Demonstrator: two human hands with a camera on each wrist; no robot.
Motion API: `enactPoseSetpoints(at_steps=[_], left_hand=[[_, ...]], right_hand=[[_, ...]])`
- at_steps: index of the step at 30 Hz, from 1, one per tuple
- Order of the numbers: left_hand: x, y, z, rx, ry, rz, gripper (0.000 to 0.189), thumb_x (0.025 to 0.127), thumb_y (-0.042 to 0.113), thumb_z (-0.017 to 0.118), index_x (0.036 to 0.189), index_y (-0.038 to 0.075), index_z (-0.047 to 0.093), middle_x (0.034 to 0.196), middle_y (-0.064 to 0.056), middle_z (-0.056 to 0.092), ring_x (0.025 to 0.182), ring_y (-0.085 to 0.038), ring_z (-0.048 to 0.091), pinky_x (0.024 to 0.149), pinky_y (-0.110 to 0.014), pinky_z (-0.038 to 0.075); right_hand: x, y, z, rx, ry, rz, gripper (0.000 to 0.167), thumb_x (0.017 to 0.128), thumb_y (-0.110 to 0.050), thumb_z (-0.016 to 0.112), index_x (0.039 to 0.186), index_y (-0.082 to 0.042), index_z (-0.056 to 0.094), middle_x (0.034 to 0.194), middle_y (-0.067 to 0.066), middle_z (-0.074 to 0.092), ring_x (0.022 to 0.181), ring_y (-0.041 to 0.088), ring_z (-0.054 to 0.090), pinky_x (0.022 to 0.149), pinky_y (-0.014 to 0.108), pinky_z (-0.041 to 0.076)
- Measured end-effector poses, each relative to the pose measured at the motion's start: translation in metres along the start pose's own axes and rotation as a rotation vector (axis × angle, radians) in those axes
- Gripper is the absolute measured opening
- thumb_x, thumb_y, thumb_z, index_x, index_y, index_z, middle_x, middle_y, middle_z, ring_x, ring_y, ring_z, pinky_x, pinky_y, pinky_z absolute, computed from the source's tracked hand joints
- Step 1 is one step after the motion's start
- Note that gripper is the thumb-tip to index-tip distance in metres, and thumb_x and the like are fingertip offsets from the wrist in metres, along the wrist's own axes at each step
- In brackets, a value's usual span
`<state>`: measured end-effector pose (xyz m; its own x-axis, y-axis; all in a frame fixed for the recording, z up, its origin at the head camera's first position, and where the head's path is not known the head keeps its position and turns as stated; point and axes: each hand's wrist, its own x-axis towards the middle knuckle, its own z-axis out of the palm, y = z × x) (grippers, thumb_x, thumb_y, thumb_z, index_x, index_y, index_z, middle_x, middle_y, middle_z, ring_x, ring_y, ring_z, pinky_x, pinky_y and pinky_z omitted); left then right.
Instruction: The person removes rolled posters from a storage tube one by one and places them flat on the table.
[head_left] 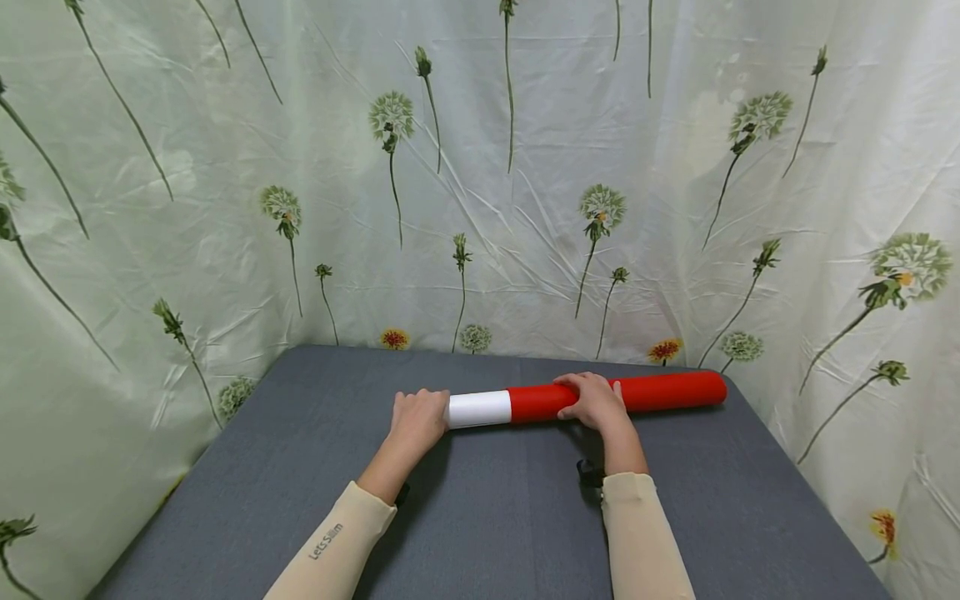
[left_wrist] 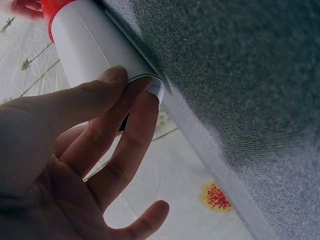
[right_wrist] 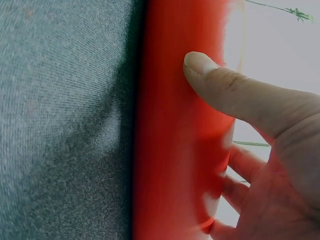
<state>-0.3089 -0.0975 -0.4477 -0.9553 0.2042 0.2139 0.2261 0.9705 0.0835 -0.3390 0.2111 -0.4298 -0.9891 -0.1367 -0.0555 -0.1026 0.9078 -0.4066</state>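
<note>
A long red tube [head_left: 667,392] lies across the table, and a white tubular section [head_left: 478,409] sticks out of its left end. In the left wrist view that white section [left_wrist: 95,45] has a lengthwise line and a thin-walled hollow end. My left hand [head_left: 420,417] pinches the rim there, thumb outside and fingertips at the opening; the little finger stands free. Around the middle of the red tube my right hand [head_left: 596,402] is curled. In the right wrist view its thumb [right_wrist: 225,92] presses the near side, while the other fingers reach behind the tube.
Beneath everything is a dark grey cloth-covered table [head_left: 510,508]. Behind it and at both sides hangs a pale curtain [head_left: 525,208] printed with dandelions. The tube's right end lies near the table's back right corner.
</note>
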Motion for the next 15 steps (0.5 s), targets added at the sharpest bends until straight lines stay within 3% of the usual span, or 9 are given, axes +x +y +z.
enactPoseSetpoints(at_steps=[15], left_hand=[[-0.0017, 0.0015, -0.0020, -0.011, -0.009, -0.002, 0.027, 0.088, 0.018, 0.086, 0.111, 0.010, 0.076, 0.100, -0.013, 0.080, 0.083, -0.035, 0.073, 0.079, -0.052, 0.050]], right_hand=[[0.0011, 0.0073, -0.0009, 0.015, 0.001, -0.005, 0.061, 0.090, -0.019, 0.083, 0.147, -0.019, 0.062, 0.159, 0.023, 0.050, 0.150, 0.048, 0.037, 0.125, 0.076, 0.006]])
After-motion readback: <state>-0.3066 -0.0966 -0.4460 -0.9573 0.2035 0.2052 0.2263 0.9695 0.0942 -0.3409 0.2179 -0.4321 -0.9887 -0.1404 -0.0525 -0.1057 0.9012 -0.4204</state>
